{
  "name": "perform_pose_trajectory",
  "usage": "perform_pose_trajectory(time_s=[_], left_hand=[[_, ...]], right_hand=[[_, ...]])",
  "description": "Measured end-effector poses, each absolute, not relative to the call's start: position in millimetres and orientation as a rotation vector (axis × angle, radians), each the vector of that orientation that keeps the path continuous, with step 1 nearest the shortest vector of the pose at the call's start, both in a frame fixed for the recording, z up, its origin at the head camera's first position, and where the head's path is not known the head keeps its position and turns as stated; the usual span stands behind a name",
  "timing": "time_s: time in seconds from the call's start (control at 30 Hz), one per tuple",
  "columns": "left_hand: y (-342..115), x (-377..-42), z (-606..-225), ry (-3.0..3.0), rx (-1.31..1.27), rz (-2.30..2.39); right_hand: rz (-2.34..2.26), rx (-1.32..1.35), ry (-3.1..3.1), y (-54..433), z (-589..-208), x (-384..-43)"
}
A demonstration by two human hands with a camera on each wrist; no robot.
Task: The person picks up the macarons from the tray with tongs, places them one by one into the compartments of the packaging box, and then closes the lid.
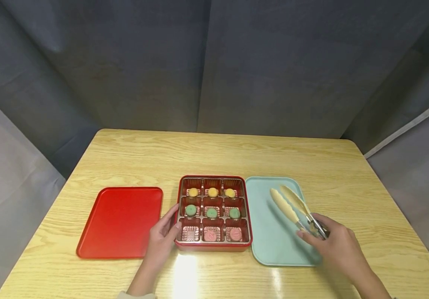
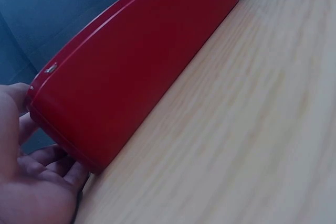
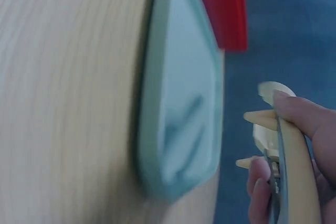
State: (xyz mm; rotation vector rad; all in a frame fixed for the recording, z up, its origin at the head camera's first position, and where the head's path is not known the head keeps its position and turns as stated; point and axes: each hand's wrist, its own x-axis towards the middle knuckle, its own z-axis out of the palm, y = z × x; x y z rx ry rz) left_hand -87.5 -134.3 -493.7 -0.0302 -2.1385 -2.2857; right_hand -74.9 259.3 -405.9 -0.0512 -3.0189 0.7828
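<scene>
A red box (image 1: 214, 248) with a clear divided insert (image 1: 191, 234) stands mid-table. Round yellow pieces (image 1: 212, 192) lie in its back row, green ones (image 1: 212, 213) in the middle row. Pink discs (image 1: 235, 234) occupy the middle and right compartments of the front row. My left hand (image 1: 160, 240) holds the box's left side, thumb at the rim and fingers curled against the wall in the left wrist view. In my right hand (image 1: 339, 246) are metal tongs (image 1: 313, 224) with cream tips; I grip them over the green tray (image 1: 274, 253), tips parted with nothing between them.
A flat red tray (image 1: 121, 222) lies left of the box. The pale green tray sits close against the box's right side. Wood tabletop (image 1: 214, 153) surrounds them, with dark curtains (image 1: 214, 66) behind and at the sides.
</scene>
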Motion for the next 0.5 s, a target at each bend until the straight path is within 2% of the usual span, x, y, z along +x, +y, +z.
perform_pose_trajectory(time_s=[0.33, 0.5], left_hand=[[-133.8, -86.3, -491.7, -2.129, -0.025, -2.295], [-133.3, -86.0, -491.6, -2.132, -0.020, -2.295]], right_hand=[[0.816, -0.398, -3.020, 323.6, -440.8, -84.2], [0.800, -0.462, -2.989, 343.7, -454.8, -87.4]])
